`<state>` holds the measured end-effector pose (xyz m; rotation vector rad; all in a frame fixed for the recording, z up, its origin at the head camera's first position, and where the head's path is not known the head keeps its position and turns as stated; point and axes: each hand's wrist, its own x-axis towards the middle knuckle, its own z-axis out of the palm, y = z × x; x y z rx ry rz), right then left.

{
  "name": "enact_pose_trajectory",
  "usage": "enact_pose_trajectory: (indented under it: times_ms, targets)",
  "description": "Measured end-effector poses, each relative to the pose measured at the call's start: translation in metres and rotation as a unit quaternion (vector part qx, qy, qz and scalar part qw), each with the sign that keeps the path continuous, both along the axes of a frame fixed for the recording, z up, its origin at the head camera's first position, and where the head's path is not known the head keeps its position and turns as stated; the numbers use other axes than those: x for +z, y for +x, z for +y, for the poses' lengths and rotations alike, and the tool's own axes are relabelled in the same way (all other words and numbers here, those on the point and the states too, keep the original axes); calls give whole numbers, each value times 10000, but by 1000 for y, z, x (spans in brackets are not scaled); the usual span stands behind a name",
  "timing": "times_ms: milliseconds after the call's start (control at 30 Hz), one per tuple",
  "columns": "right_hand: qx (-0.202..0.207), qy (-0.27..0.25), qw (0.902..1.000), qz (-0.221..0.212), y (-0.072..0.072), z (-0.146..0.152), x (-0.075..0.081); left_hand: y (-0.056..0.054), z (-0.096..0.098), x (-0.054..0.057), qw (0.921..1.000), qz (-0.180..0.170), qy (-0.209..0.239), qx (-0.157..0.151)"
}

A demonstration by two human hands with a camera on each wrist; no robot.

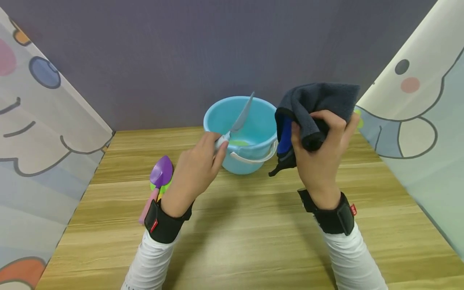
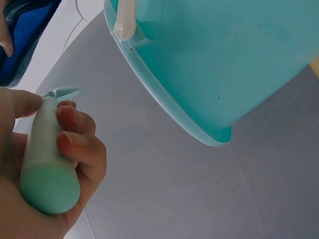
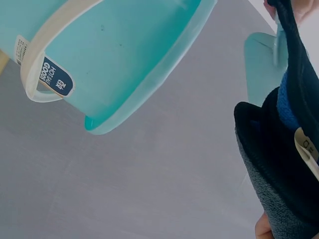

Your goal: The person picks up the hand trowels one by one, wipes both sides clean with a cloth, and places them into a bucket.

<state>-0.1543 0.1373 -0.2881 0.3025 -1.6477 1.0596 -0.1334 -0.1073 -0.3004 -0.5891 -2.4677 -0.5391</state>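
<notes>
My left hand [image 1: 193, 171] grips a small toy shovel [image 1: 242, 117] by its handle, which is white with a green end in the left wrist view. Its pale blue blade points up and away, over the near side of a light blue bucket [image 1: 240, 165]. The bucket stands upright, its white handle [image 1: 256, 160] hanging down in front. Something light green [image 1: 238, 143] shows inside it. To the right of the bucket, my right hand [image 1: 322, 161] holds a folded dark grey and blue cloth [image 1: 320, 96] above the table. The right wrist view shows a pale tag [image 3: 305, 147] on the cloth.
A purple toy shovel [image 1: 162, 171] with a pink handle lies on the wooden table [image 1: 232, 245], left of my left hand, over something green and yellow. A grey wall [image 1: 163, 68] stands behind the bucket. Cartoon-printed panels [image 1: 409, 104] flank the table.
</notes>
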Motion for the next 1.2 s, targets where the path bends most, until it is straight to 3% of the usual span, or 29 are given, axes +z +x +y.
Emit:
enact_pose_trajectory:
  times_ms: [200,567,767,933,1200]
  targets:
    - [-28,-109,9999,130,3,-2,3,-2,-2,-1,9982,484,-244,260]
    - [94,-107,9988,472,16,-17,3,-4,-2,-1,9929,941,-609,407]
    - [569,403,9973,241,27,-34,-7,-4,0,-3,9895,1164,-720,457]
    - [1068,1116,9880,-91,32,-44,-17,-3,2,-3,9885,1216,-626,641]
    - [904,1850,9773,-496,33,-47,-27,3,6,1,9827,1719,-268,630]
